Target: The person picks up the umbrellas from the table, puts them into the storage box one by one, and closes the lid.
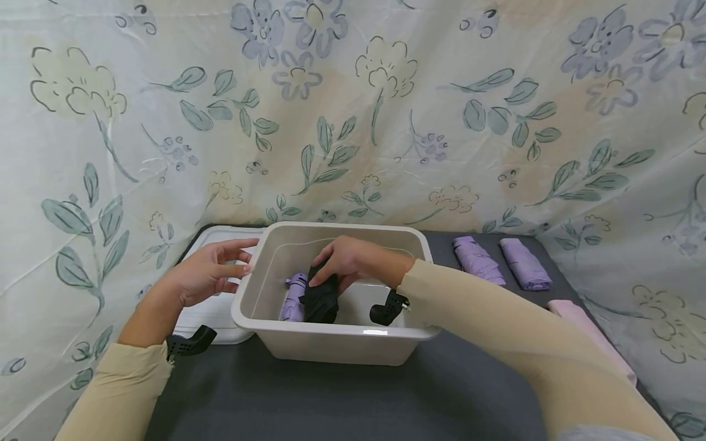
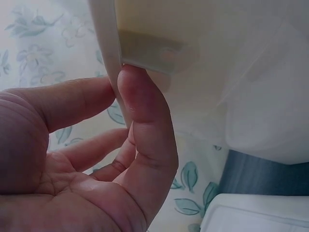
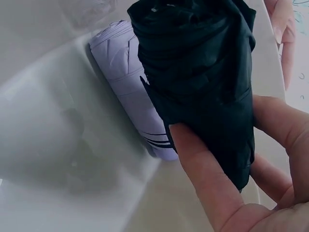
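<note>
My right hand (image 1: 353,260) grips a black folded umbrella (image 1: 322,300) inside a beige plastic storage box (image 1: 336,348). In the right wrist view the dark umbrella (image 3: 203,87) lies between thumb and fingers, tilted. Beside it on the box floor is a lilac folded umbrella (image 1: 294,299) with dark stripes near one end, partly covered by the black one in the right wrist view. At the box's left side, my left hand (image 1: 206,272) holds the rim (image 2: 104,43), with fingertips on both sides of it.
A white lid (image 1: 212,318) lies left of and partly behind the box. On the dark grey table (image 1: 342,404), two more lilac folded umbrellas (image 1: 477,260) lie at the back right. A pink roll (image 1: 592,334) lies along the right edge. Flowered cloth (image 1: 353,153) hangs behind and at the sides.
</note>
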`<state>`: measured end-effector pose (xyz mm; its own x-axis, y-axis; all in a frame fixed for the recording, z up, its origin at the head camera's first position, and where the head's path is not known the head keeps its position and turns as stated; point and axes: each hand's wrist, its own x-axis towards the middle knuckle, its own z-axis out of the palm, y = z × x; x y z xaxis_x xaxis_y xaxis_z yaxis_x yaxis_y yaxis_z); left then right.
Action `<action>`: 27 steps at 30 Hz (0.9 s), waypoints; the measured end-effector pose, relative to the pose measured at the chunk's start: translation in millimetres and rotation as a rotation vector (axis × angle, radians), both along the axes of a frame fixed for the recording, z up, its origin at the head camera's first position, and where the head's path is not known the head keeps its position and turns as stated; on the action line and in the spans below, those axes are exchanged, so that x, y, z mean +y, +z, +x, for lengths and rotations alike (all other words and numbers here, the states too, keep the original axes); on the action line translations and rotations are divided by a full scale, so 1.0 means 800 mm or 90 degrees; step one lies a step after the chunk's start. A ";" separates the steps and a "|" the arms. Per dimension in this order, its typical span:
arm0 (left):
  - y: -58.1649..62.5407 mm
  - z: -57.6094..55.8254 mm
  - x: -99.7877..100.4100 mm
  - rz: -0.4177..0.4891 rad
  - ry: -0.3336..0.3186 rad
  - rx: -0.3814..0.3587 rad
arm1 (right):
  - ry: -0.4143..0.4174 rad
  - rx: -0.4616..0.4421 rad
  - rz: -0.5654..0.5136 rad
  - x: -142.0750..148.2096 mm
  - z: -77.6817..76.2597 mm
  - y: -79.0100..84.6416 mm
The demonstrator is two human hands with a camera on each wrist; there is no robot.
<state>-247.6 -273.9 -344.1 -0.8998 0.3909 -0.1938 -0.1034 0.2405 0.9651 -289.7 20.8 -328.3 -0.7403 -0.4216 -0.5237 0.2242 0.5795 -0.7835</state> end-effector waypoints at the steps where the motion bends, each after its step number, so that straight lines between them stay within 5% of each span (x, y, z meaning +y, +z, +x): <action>1: 0.000 0.000 0.000 -0.001 -0.001 0.001 | 0.001 0.000 -0.001 -0.002 -0.001 -0.001; 17: 0.002 -0.007 -0.002 -0.001 0.001 0.003 | -0.034 0.007 -0.086 -0.022 -0.008 -0.032; 27: 0.004 -0.010 0.001 -0.003 -0.004 -0.009 | -0.042 0.013 -0.084 -0.028 -0.004 -0.042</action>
